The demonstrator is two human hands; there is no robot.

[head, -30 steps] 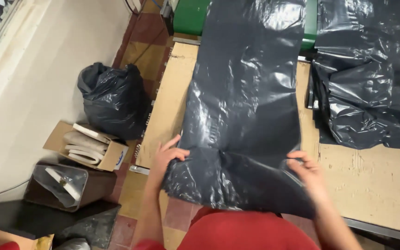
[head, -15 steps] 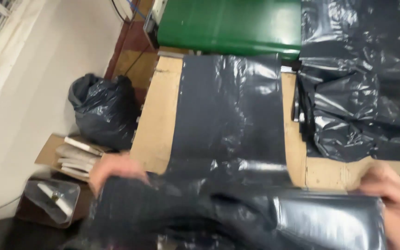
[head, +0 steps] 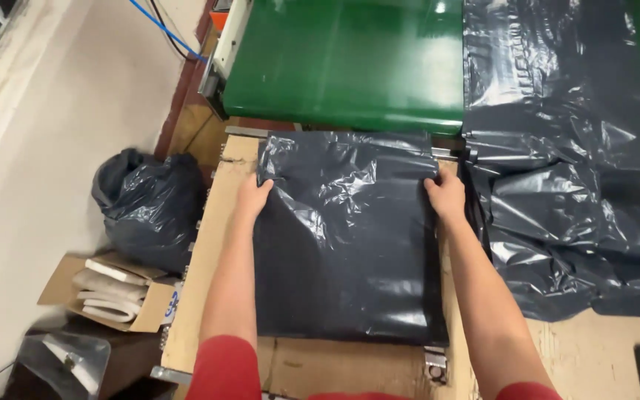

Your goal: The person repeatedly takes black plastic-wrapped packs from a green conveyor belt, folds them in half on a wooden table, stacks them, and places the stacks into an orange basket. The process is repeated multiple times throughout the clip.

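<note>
A folded black plastic bag (head: pixel 346 237) is being held flat on the wooden table (head: pixel 205 252), against its far edge beside the green machine (head: pixel 342 63). It is being pressed at its far corners, the left hand (head: pixel 252 196) and right hand (head: pixel 446 196) gripping the edges. The fold is probably best kept square by even pressure being applied outward.

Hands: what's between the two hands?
In the head view, the folded black bag spans the gap between the left hand and right hand, lying on the wooden table.
</note>
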